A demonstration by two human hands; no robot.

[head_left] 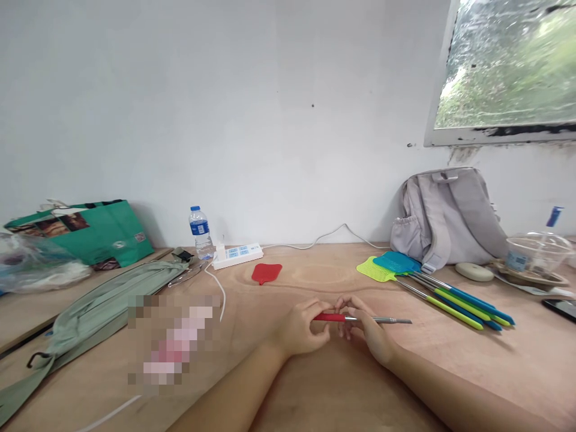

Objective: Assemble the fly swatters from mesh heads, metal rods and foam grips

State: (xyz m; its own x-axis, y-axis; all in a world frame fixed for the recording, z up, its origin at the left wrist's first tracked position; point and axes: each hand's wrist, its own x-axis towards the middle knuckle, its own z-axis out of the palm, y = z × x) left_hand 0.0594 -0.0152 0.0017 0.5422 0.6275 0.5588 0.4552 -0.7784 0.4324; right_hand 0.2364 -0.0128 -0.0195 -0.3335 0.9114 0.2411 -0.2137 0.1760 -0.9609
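A fly swatter handle (330, 317) with a red grip and a thin metal rod lies across both hands, roughly level above the wooden table. My left hand (306, 327) is closed around the red grip's left end. My right hand (366, 330) has its fingers curled at the point where the red grip meets the metal rod, which sticks out to the right. Beyond my hands, a red swatter head (267, 273) rests flat and separate on the table. To the right lie several fly swatters with blue heads (396, 262) and yellow-green heads (374, 270), their handles pointing toward me.
A white power strip (237, 256) and a water bottle (200, 233) stand near the wall. On the left are a grey-green strap bag (108, 300), a pixelated patch and a green bag (108, 234). A grey backpack (450, 216), plastic cup (535, 255) and phone (562, 308) are right.
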